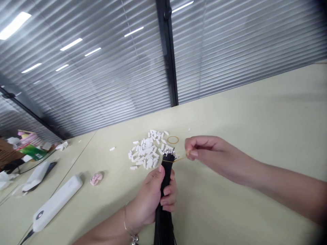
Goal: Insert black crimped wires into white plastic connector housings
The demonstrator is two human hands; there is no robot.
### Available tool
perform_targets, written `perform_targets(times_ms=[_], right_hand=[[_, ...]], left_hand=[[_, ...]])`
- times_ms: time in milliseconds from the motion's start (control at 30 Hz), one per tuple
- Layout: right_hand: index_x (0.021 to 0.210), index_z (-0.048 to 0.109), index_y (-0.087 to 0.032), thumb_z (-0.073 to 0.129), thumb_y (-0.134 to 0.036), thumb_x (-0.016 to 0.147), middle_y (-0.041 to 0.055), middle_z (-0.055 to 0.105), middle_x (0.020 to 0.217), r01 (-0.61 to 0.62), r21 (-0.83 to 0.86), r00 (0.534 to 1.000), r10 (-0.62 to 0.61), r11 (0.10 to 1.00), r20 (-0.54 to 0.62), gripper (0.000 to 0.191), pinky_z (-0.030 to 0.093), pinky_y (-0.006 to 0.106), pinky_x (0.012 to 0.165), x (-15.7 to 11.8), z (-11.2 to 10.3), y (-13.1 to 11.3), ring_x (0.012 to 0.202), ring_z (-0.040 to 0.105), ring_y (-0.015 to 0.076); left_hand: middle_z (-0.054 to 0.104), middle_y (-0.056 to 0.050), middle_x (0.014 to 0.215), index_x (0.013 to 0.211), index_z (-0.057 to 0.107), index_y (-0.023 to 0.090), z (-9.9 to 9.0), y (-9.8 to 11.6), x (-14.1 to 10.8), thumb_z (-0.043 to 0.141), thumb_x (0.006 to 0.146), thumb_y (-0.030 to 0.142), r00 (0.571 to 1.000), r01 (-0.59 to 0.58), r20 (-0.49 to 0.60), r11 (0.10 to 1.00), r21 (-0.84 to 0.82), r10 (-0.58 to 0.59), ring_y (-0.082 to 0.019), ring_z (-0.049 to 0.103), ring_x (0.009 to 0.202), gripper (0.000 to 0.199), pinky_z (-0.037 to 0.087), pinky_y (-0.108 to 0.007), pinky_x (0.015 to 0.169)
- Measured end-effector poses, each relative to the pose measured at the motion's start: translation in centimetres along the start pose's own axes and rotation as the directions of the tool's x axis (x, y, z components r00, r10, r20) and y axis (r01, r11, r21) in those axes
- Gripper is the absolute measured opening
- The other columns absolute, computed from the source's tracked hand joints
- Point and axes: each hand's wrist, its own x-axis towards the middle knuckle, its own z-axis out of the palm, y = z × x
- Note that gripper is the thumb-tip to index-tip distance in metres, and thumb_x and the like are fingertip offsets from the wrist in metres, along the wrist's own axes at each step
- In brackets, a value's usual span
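Note:
My left hand (155, 190) is wrapped round a thick bundle of black wires (163, 221) with shiny metal tips at its upper end. Just below those tips, a yellow rubber band (180, 159) goes round the bundle and stretches off to the right. Thumb and fingers of my right hand (204, 149) pinch the far end of this band. Behind the bundle lies a heap of small white plastic pieces (145, 151). A second rubber band (173, 140) rests loose on the table beside the heap.
To the left lie a white power bank (57, 204) with a cable, a pink-and-white scrunched item (96, 178) and another white device (37, 175). A green bottle (32, 151) is farther left. Glass with blinds (102, 78) rises behind the table (242, 126).

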Motion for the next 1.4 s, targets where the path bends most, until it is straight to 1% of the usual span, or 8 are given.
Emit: perform_targets(times_ms=[233, 500, 700, 800, 867, 1033, 1167, 1400], right_hand=[[0.068, 0.029, -0.02, 0.043, -0.042, 0.082, 0.0027, 0.04, 0.077, -0.185, 0.334, 0.94, 0.067, 0.924, 0.335, 0.029, 0.042, 0.023, 0.054, -0.3, 0.2, -0.4, 0.061, 0.04, 0.0097], [0.076, 0.049, -0.02, 0.066, -0.03, 0.078, -0.0067, 0.028, 0.059, -0.201, 0.021, 0.862, 0.167, 0.979, 0.478, 0.02, 0.017, 0.017, 0.043, -0.9, -2.3, -1.2, 0.05, 0.022, 0.006], [0.081, 0.068, -0.016, 0.069, -0.041, 0.079, -0.0016, 0.048, 0.064, -0.275, -0.001, 0.836, 0.24, 0.961, 0.493, 0.025, 0.019, 0.019, 0.048, -0.1, -3.5, -1.3, 0.053, 0.031, 0.005], [0.085, 0.062, -0.016, 0.07, -0.053, 0.076, -0.0086, 0.03, 0.051, -0.404, 0.133, 0.83, 0.301, 0.905, 0.469, 0.039, 0.013, 0.019, 0.043, 0.9, -3.2, -0.2, 0.045, 0.017, 0.0027], [0.084, 0.055, -0.018, 0.072, -0.053, 0.071, -0.0119, 0.02, 0.05, -0.483, 0.216, 0.814, 0.345, 0.848, 0.467, 0.042, 0.01, 0.019, 0.042, 1.4, -2.6, 0.5, 0.044, 0.01, 0.0024], [0.081, 0.043, -0.02, 0.075, -0.044, 0.066, -0.0124, 0.021, 0.051, -0.62, 0.285, 0.726, 0.397, 0.731, 0.562, 0.043, 0.01, 0.018, 0.043, 1.1, -1.0, 1.2, 0.044, 0.01, 0.0015], [0.079, 0.04, -0.021, 0.071, -0.042, 0.064, -0.012, 0.023, 0.051, -0.654, 0.26, 0.677, 0.397, 0.71, 0.62, 0.04, 0.014, 0.018, 0.045, 0.6, 0.0, 1.3, 0.044, 0.015, 0.002], [0.081, 0.055, -0.017, 0.065, -0.052, 0.071, -0.0067, 0.034, 0.058, -0.431, 0.106, 0.805, 0.329, 0.896, 0.494, 0.038, 0.022, 0.022, 0.049, 0.3, 0.6, 1.6, 0.05, 0.026, 0.0049]], left_hand=[[0.034, 0.011, 0.055, 0.085, 0.043, 0.019, -0.2, 0.1, 0.0, 0.073, 0.07, 0.073, 1.0, -0.028, -0.005, 0.996, 0.082, 0.028, -0.001, 0.017, 0.038, 0.064, 0.019, -0.013, 0.038], [0.036, 0.008, 0.057, 0.082, 0.042, 0.019, -0.2, -0.5, -0.9, 0.059, 0.077, 0.079, 1.0, -0.025, 0.027, 0.895, 0.445, 0.014, -0.005, 0.024, 0.042, 0.062, 0.024, -0.019, 0.04], [0.047, 0.001, 0.071, 0.084, 0.045, 0.018, 0.0, -0.2, -1.9, 0.044, 0.097, 0.056, 0.992, -0.094, 0.044, 0.489, 0.867, 0.115, -0.012, 0.039, 0.061, 0.039, 0.028, -0.025, 0.055], [0.05, -0.002, 0.078, 0.086, 0.044, 0.018, 0.1, 0.0, -2.0, 0.042, 0.098, 0.051, 0.985, -0.124, 0.072, 0.36, 0.925, 0.157, -0.014, 0.041, 0.067, 0.036, 0.03, -0.026, 0.059], [0.046, -0.001, 0.075, 0.085, 0.044, 0.017, -0.1, 0.0, -2.0, 0.041, 0.098, 0.056, 0.979, -0.157, 0.091, 0.393, 0.906, 0.182, -0.013, 0.038, 0.065, 0.041, 0.03, -0.026, 0.058], [0.035, 0.008, 0.061, 0.086, 0.04, 0.019, -0.9, 0.2, -1.6, 0.052, 0.087, 0.072, 0.984, -0.175, 0.076, 0.83, 0.53, 0.158, -0.006, 0.026, 0.046, 0.054, 0.025, -0.018, 0.043], [0.036, 0.01, 0.055, 0.082, 0.042, 0.018, -1.5, 0.3, -1.0, 0.063, 0.08, 0.073, 0.988, -0.146, 0.082, 0.949, 0.28, 0.128, -0.002, 0.025, 0.039, 0.058, 0.024, -0.014, 0.039], [0.038, 0.011, 0.053, 0.082, 0.043, 0.018, -1.1, 1.2, -1.0, 0.074, 0.074, 0.068, 0.996, -0.087, 0.022, 0.996, 0.034, 0.086, 0.0, 0.018, 0.036, 0.059, 0.022, -0.011, 0.037]])
